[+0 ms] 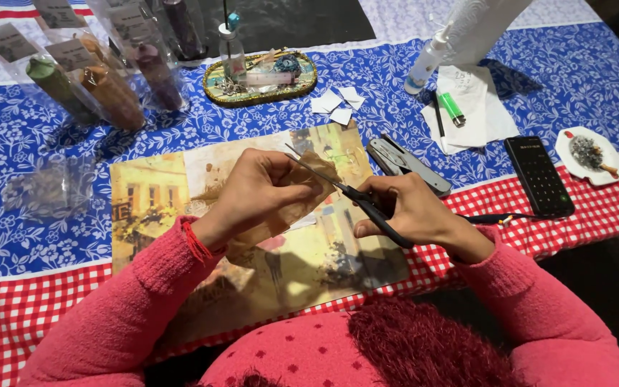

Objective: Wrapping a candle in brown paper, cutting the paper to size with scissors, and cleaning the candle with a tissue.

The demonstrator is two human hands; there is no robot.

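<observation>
Brown paper piece [302, 197], half hidden by the gripping left hand [256, 193]; right hand [410, 211] clasps scissors [352, 193].

Blue floral tablecloth [553, 79] meets red-and-white checked cloth [596, 208]; pink sleeves [137, 301], black scissors [367, 208], green lighter [453, 107].

Home craft table [51, 236]; patterned tablecloths, ashtray [587, 155]

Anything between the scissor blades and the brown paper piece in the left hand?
Nothing visible. The thin black-handled scissors in the right hand already reach the small brown paper piece held by the left hand, blades lying across its top edge. Left fingers sit close beside the blades.
</observation>
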